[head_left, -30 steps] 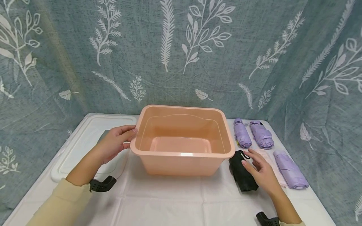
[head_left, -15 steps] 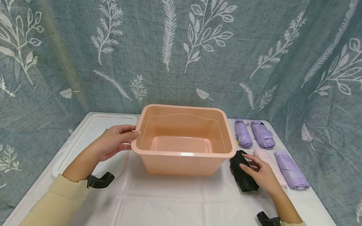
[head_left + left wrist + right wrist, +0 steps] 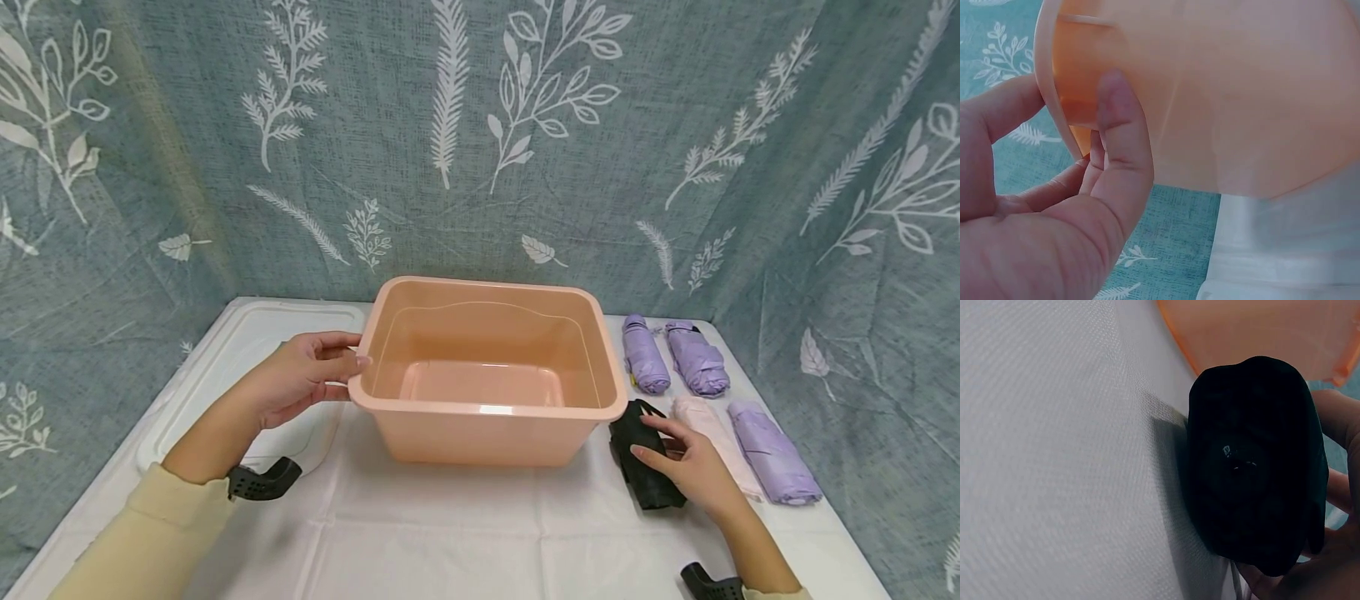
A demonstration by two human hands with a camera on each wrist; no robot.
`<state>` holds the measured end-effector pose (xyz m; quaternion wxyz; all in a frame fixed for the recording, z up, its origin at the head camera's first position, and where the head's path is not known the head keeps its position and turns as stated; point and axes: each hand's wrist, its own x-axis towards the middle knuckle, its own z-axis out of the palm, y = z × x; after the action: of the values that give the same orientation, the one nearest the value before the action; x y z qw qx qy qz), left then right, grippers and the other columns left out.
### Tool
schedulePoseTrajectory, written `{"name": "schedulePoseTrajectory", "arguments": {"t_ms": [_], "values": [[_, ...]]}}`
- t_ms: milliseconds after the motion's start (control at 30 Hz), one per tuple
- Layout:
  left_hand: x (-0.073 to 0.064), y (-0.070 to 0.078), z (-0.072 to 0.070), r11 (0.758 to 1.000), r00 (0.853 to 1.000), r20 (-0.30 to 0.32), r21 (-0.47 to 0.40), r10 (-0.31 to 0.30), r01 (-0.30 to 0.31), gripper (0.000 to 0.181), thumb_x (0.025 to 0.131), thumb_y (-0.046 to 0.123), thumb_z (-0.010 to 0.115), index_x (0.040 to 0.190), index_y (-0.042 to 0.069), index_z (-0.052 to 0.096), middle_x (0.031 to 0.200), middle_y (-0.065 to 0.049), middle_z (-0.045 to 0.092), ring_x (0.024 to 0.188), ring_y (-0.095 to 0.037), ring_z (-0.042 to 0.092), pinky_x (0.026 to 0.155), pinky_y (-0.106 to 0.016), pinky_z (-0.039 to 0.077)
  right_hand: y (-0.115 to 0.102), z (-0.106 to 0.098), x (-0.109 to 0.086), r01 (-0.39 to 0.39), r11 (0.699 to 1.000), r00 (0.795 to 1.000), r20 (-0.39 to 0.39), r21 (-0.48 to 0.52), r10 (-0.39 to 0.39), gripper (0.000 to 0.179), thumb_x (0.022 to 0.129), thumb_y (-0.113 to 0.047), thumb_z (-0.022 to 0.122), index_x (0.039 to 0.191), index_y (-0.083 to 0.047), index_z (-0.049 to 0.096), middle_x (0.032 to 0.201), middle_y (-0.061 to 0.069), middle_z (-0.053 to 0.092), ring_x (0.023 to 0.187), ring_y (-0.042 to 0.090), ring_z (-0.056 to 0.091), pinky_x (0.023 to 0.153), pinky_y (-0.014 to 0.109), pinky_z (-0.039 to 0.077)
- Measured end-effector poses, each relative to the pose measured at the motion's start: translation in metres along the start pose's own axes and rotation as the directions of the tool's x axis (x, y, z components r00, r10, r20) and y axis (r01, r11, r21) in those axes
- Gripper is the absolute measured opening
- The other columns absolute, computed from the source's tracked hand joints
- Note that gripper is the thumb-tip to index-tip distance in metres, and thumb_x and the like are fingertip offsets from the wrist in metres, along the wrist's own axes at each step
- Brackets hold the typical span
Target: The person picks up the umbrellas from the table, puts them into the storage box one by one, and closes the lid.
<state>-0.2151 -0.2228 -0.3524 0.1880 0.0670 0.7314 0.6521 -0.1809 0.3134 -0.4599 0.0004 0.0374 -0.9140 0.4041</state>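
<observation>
A peach-coloured plastic storage bin [image 3: 487,433] stands in the middle of the white-covered table, its inside bare. My left hand [image 3: 300,379] pinches its left rim, the thumb over the edge and the other fingers outside; the left wrist view shows this hand [image 3: 1085,181] at the bin's wall [image 3: 1241,94]. To the right of the bin lies a black folded umbrella [image 3: 637,475]. Over its upper part my right hand [image 3: 693,467] grips it, thumb on the left side. In the right wrist view the umbrella's end [image 3: 1247,469] hides most of the fingers.
Two purple folded umbrellas, a left one [image 3: 645,358] and a right one [image 3: 697,358], lie at the back right. A third purple umbrella [image 3: 772,454] and a pale pink bundle [image 3: 716,437] lie beside my right hand. A white lid [image 3: 187,400] lies left. A patterned curtain [image 3: 480,225] hangs behind.
My right hand has come down and closed in on the black umbrella, its thumb shifting left across it. The left hand has settled on the bin's rim; the bin has stayed in place.
</observation>
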Motion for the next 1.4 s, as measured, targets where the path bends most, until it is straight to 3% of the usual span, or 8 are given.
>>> {"name": "schedulePoseTrajectory", "arguments": {"t_ms": [333,700,967,1400], "values": [[-0.0045,0.0007,0.0015,0.998,1.000,-0.013,-0.059,0.016,-0.017,0.080,0.098,0.011,0.069,0.163,0.006,0.022,0.100,0.002,0.066,0.095,-0.013,0.072,0.086,-0.035,0.063,0.0028,0.0014,0.0003,-0.023,1.000,1.000,0.010,0.009,0.023,0.061,0.091,-0.039,0.078,0.144,-0.013,0.060,0.147,0.020,0.056,0.119,0.036,0.063,0.093,0.036,0.053],[-0.0065,-0.0007,0.0014,0.999,0.998,-0.048,-0.033,0.033,-0.034,0.082,0.097,0.011,0.071,0.163,0.009,0.025,0.111,-0.003,0.058,0.098,-0.011,0.070,0.090,-0.030,0.062,0.0011,0.0030,-0.0014,-0.024,1.000,1.000,0.012,0.007,0.024,0.060,0.091,-0.038,0.079,0.142,-0.013,0.061,0.146,0.020,0.057,0.116,0.034,0.064,0.090,0.032,0.053],[-0.0066,0.0017,0.0014,0.998,0.997,-0.035,-0.010,0.061,-0.062,0.082,0.096,0.009,0.071,0.163,0.006,0.024,0.113,-0.004,0.058,0.099,-0.011,0.070,0.090,-0.026,0.060,-0.0006,0.0020,-0.0003,-0.041,0.999,0.999,0.022,0.011,0.041,0.061,0.090,-0.039,0.079,0.143,-0.014,0.060,0.146,0.021,0.057,0.115,0.033,0.064,0.086,0.030,0.054],[-0.0059,0.0074,0.0002,0.999,0.998,-0.025,0.013,0.050,-0.050,0.082,0.096,0.007,0.071,0.163,0.006,0.025,0.117,-0.008,0.056,0.097,-0.011,0.070,0.089,-0.027,0.061,-0.0064,-0.0004,0.0004,-0.090,0.995,0.993,0.076,0.033,0.087,0.063,0.092,-0.037,0.078,0.146,-0.013,0.057,0.147,0.025,0.053,0.118,0.037,0.061,0.080,0.030,0.055]]}}
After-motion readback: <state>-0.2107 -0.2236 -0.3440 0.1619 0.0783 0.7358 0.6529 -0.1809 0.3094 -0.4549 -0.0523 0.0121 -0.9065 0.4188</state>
